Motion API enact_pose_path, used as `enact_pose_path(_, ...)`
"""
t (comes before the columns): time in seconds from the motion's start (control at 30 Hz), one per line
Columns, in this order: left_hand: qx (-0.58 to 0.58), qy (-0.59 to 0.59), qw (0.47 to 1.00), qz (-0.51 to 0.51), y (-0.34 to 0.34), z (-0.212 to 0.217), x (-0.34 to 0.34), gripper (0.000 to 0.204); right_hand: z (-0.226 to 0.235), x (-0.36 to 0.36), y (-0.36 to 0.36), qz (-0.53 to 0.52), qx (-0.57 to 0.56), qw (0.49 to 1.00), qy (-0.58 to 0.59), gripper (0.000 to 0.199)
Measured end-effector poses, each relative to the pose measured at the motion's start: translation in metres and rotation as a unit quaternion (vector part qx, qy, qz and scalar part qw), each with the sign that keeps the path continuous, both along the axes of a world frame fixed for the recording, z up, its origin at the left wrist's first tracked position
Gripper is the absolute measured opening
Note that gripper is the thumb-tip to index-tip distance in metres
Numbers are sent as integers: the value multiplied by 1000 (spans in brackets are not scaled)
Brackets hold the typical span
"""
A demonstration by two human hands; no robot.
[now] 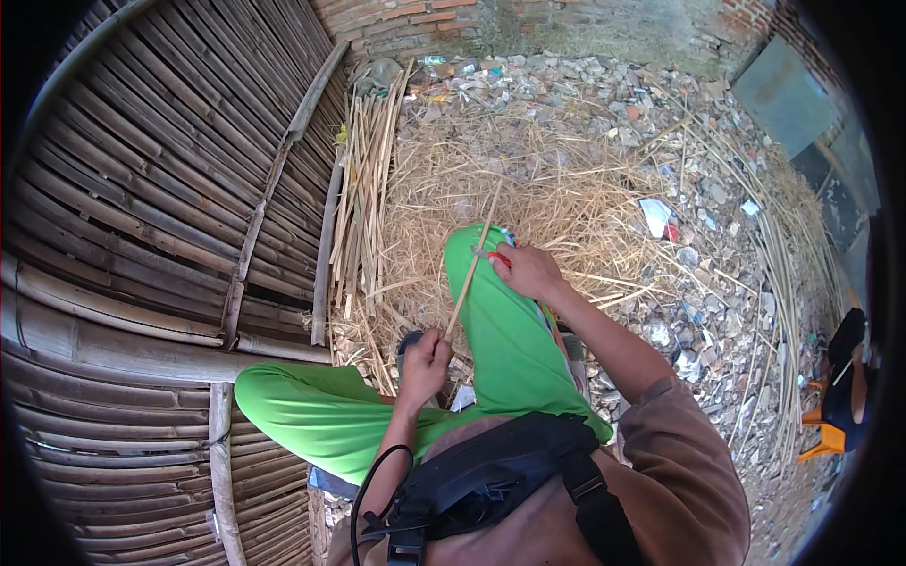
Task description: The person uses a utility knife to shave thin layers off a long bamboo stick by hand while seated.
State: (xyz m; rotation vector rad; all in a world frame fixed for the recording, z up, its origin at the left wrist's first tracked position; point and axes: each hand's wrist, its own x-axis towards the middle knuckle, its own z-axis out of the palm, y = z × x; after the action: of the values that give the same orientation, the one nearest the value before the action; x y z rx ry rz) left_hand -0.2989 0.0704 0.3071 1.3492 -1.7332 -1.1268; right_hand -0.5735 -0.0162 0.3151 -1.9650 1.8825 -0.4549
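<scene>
A big bamboo-slat wall (pixel 142 189) is filling the left side. Straw shavings (pixel 528 189) are heaping ahead, with a white-and-red wrapper (pixel 658 217) lying on them. The thin bamboo strip (pixel 475 259) is slanting across the green-trousered knee (pixel 500 311); left hand (pixel 425 363) is clenching its lower end, right hand (pixel 527 271) is gripping a red-handled knife (pixel 493 256) against it.

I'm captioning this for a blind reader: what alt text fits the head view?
A seated person in green trousers holds a thin bamboo strip, left hand gripping its lower end, right hand pressing a red-handled knife against it. Straw-like shavings and a bamboo-slat wall surround them.
</scene>
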Motion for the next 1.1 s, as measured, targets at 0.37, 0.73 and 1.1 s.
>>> enact_pose_path(0.37,134,15,991,28,131,49,112,15,3,0,-2,5,13,1000,-10,38)
enact_pose_path(0.73,44,22,998,-25,-1,-10,20,23,7,4,0,19,-4,1000,4,36)
enact_pose_path(1.1,51,70,994,-69,-48,-18,-3,20,-4,-1,0,9,-6,1000,-3,37)
